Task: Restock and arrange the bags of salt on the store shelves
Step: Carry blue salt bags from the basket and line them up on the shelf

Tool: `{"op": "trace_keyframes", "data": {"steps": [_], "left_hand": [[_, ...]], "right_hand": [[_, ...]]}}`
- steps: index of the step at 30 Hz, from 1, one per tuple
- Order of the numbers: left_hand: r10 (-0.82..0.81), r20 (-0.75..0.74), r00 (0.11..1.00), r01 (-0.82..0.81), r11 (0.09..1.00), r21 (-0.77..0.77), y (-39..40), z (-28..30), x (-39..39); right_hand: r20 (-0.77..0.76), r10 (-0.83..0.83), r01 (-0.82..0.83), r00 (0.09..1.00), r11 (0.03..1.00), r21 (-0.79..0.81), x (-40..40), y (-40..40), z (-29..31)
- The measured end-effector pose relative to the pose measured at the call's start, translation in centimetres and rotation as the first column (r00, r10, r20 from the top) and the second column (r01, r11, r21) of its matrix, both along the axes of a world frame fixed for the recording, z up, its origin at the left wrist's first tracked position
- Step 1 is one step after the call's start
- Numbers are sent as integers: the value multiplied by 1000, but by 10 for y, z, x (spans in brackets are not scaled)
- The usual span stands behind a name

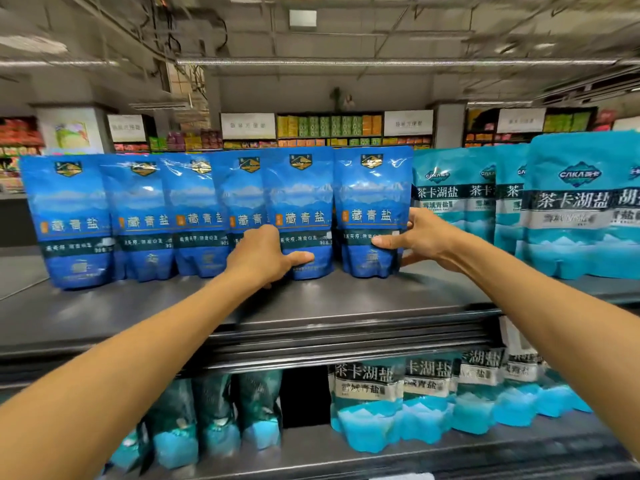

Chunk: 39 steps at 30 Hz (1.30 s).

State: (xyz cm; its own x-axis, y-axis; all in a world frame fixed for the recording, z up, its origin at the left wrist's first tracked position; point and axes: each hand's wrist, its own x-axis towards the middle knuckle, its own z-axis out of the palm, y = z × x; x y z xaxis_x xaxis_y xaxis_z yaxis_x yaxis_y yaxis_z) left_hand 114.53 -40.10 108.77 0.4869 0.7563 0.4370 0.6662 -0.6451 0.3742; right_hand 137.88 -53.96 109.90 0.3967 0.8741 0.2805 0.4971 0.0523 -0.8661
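Several dark blue salt bags stand upright in a row on the top shelf (311, 306). My left hand (263, 254) grips the lower left side of one blue bag (299, 202), thumb across its front. My right hand (422, 237) grips the rightmost blue bag (372, 199) at its lower right edge, thumb on the front and fingers behind. These two bags stand side by side with a narrow gap between them. Turquoise salt bags (568, 206) stand to the right on the same shelf.
The shelf below holds more turquoise bags (370, 403) on the right and darker ones (214, 417) on the left, with a dark gap between. Bare grey shelf surface lies in front of the blue row. Other store shelves run along the far wall.
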Motion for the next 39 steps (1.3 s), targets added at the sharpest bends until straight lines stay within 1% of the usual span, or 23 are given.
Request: {"op": "trace_keyframes", "data": {"steps": [3,5,7,9,11,13,15,17,20,23,26,28,29,30,31,32,33,34,35,36,37,39], "left_hand": [[5,-71,997,0,997,76,1,3,7],[14,-118,993,-4,997,78,4,6,11],[24,-116,993,-22,1000,16,6,10,12],[19,-62,998,-24,997,-76,8,9,13],[19,-24,1000,-22,994,-110,9,6,13],[26,-31,999,-29,997,-75,10,4,13],[52,-84,995,-53,999,-4,9,4,11],[82,-141,987,-75,996,51,9,7,7],[71,-159,985,-65,997,45,11,8,1],[55,-128,990,-47,997,63,14,9,-7],[8,43,999,-8,1000,6,9,6,-24],[-17,183,983,19,1000,-7,-5,1,-37],[-33,240,970,35,999,-2,-14,-2,-43],[-57,289,956,61,998,-6,-23,-4,-49],[-83,350,933,101,994,-35,-35,-8,-56],[-113,444,889,171,981,-92,-46,-12,-64],[-139,567,812,276,947,-163,-57,-17,-73],[-142,690,710,389,896,-216,-69,-23,-84],[-130,779,613,467,855,-225,-80,-30,-96],[-124,828,546,501,841,-205,-90,-39,-109],[-132,852,507,506,845,-171,-99,-51,-122],[-138,873,468,461,881,-108,-112,-77,-147]], "right_hand": [[21,-41,41,999,999,-6,1,13,2],[26,-56,56,998,998,-13,0,20,3],[19,-54,54,998,998,-19,0,25,5],[12,-51,51,999,998,-21,1,30,5],[4,-59,59,998,998,-22,1,32,3],[8,-77,77,997,997,-23,1,33,1],[23,-88,89,996,995,-39,0,31,-2],[-8,-96,95,995,993,-68,0,29,-4],[-80,-123,116,989,989,-94,-4,23,-5],[-61,-162,154,985,981,-116,-6,12,-6],[48,-240,243,970,965,-100,-13,-6,-8],[115,-313,317,943,948,-16,-23,-19,-9],[107,-327,323,939,945,52,-31,-25,-10],[66,-310,300,948,945,130,-42,-31,-9],[3,-251,245,968,948,204,-55,-37,-10],[-56,-158,167,986,950,262,-70,-44,-10],[-116,-51,84,992,949,305,-87,-51,-11],[-178,57,7,982,939,343,-104,-57,-14],[-230,148,-53,962,926,374,-120,-62,-18],[-263,218,-98,940,910,403,-135,-66,-26],[-288,271,-128,919,894,430,-149,-71,-34],[-328,353,-168,876,862,478,-176,-77,-57]]}}
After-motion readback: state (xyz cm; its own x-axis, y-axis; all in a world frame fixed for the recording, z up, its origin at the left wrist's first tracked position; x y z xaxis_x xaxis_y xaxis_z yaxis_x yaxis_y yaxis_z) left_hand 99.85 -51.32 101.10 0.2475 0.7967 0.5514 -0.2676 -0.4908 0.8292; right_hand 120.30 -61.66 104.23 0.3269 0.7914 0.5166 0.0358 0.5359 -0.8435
